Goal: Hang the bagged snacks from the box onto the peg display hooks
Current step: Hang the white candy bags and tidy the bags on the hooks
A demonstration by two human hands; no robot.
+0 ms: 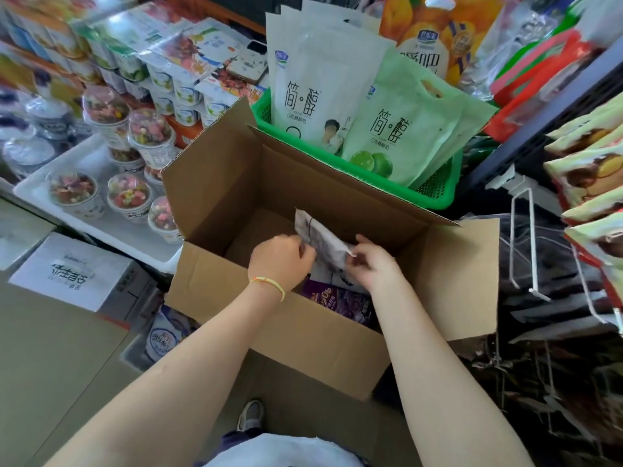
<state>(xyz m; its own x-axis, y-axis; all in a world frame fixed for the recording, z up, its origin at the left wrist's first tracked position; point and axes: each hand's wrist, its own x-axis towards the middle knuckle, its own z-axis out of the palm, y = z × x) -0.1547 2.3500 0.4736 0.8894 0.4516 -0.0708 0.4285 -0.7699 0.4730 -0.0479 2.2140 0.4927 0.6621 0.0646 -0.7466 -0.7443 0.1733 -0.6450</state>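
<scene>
An open cardboard box (236,203) stands in front of me with purple snack bags (340,303) lying at its bottom. Both my hands are inside the box. My left hand (279,261) and my right hand (374,264) each pinch one side of a pale grey-purple snack bag (318,235), lifted and tilted above the others. An empty white peg hook (526,237) juts out from the dark display rack at the right. Above it, filled hooks carry green-edged snack bags (586,170).
A green basket (435,190) of white and pale green pouches stands just behind the box. Trays of yogurt cups (131,193) and multipacks fill the left. A white carton (70,271) sits at lower left. My shoe (251,414) shows on the floor below.
</scene>
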